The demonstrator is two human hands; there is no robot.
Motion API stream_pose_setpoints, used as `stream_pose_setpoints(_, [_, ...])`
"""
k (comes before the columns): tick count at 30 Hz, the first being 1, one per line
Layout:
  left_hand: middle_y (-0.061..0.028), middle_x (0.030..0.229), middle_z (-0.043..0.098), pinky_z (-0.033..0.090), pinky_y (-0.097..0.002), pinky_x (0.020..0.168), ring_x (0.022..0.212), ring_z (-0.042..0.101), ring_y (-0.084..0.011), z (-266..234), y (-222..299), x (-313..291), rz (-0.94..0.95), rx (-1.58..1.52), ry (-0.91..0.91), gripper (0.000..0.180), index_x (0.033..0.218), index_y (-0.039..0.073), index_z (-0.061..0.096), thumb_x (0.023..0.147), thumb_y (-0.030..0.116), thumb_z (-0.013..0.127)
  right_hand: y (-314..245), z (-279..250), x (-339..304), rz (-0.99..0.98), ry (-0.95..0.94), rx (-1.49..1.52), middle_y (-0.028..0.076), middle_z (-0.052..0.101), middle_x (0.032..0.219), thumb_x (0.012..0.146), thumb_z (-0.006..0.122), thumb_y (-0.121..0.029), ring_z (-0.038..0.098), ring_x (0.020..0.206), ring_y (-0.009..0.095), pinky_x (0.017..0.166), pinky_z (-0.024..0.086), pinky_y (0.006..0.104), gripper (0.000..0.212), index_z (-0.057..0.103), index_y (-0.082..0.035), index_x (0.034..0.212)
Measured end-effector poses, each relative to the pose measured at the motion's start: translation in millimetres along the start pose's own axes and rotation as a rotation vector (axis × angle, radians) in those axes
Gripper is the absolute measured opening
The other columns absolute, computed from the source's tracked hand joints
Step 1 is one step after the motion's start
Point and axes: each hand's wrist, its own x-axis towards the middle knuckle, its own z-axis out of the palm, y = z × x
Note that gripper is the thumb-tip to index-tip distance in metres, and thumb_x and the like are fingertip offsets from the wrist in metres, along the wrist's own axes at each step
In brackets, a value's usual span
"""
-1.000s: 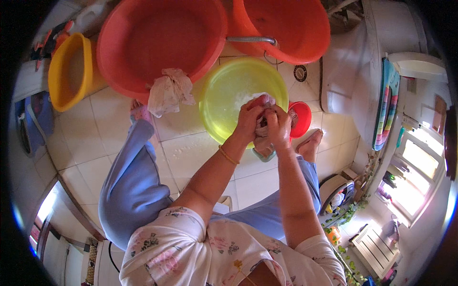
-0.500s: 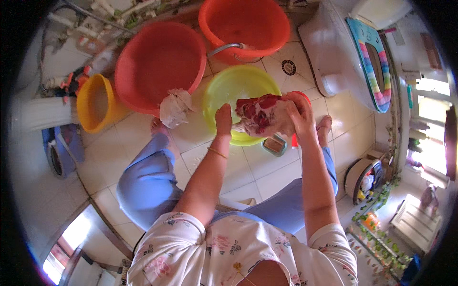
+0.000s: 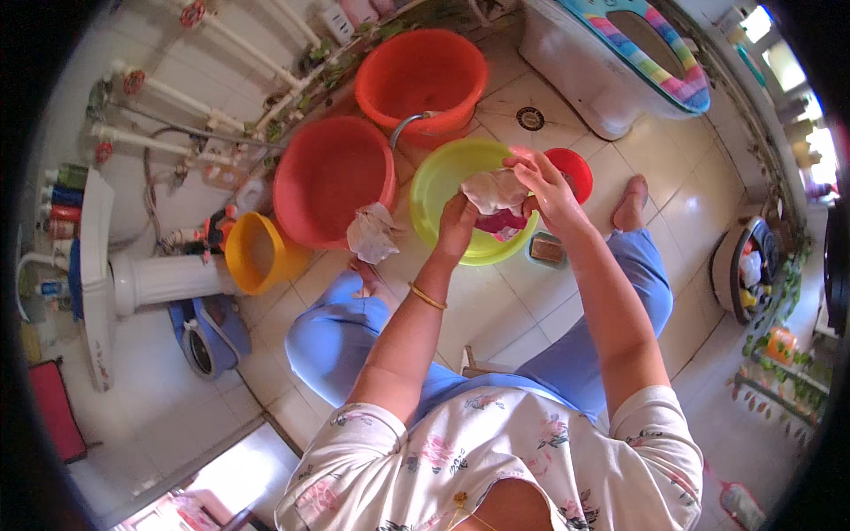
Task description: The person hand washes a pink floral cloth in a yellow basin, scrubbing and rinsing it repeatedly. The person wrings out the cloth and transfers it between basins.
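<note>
Over a yellow-green basin [image 3: 427, 181] on the floor, both hands hold a wet white and dark red cloth [image 3: 494, 191]. My left hand [image 3: 456, 226] has its fingers closed on the cloth's left side. At the right side my right hand [image 3: 551, 188] grips it, thumb and fingers bent around the edge. White fabric lies uppermost between the hands; the dark red part hangs below, inside the basin. Just beside the basin's lower right rim sits a small dish with a brown block [image 3: 546, 250], like soap. How much water the basin holds I cannot tell.
A pinkish-red basin [image 3: 297, 181] stands to the left, with a crumpled white cloth [image 3: 374, 233] at its near rim. Behind is an orange-red tub [image 3: 372, 97]. A yellow bucket [image 3: 252, 254], a small red container [image 3: 580, 168] and a toilet [image 3: 575, 62] surround the tiled floor.
The cloth has turned so its white side is uppermost and come lower toward the basin. My left hand, earlier beside it, now grips it. The view has shifted, showing more of the left side.
</note>
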Motion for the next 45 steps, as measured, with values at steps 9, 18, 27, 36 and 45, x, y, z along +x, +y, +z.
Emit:
stream_pose_setpoints(9, [-0.0084,0.141,0.037,0.029,-0.0359,0.107,0.129,0.036,-0.0233,-1,33,-20,0.105,-0.603,-0.208,0.071,0.142,0.006,0.028,0.083,0.025,0.063,51,5,-27,0.090,0.371,0.396,0.009,0.053,0.111,0.095,0.047,-0.031,0.059,0.072,0.018,0.053,0.051,0.0297,0.031,0.043,-0.008,0.115])
stream_pose_setpoints(18, [-0.0086,0.143,0.033,0.027,-0.0329,0.109,0.130,0.034,-0.0211,-5,36,-24,0.011,-0.558,-0.149,0.071,0.143,0.006,0.028,0.077,-0.002,0.050,165,27,-19,0.128,0.248,-0.115,0.007,0.063,0.094,0.089,0.055,-0.029,0.059,0.089,0.014,0.073,0.049,0.0317,0.030,0.058,-0.006,0.107])
stream_pose_setpoints(27, [-0.0012,0.112,0.058,0.052,-0.0266,0.063,0.084,0.060,-0.0129,-35,-5,-23,-0.401,-0.549,0.084,0.035,0.118,0.011,0.053,0.091,0.034,0.051,88,40,0,0.290,0.011,0.791,0.009,0.062,0.110,0.086,0.060,-0.028,0.061,0.099,0.020,0.087,0.050,0.0368,0.035,0.058,-0.007,0.115])
stream_pose_setpoints(36, [-0.0026,0.120,0.058,0.035,-0.0354,0.093,0.109,0.051,-0.0157,-17,-4,-8,-0.458,0.016,0.175,0.064,0.124,0.012,0.053,0.090,0.062,0.033,81,25,-6,0.264,-0.032,0.956,0.011,0.060,0.117,0.089,0.052,-0.040,0.058,0.105,0.026,0.092,0.047,0.0425,0.043,0.057,-0.007,0.117])
stream_pose_setpoints(45, [-0.0074,0.121,0.058,0.037,-0.0344,0.095,0.109,0.053,-0.0196,-19,3,-4,-0.533,-0.235,-0.018,0.065,0.128,0.006,0.049,0.093,0.058,0.032,85,5,-2,0.106,-0.232,1.110,0.010,0.060,0.117,0.091,0.046,-0.043,0.056,0.108,0.028,0.095,0.044,0.0438,0.046,0.055,-0.009,0.119])
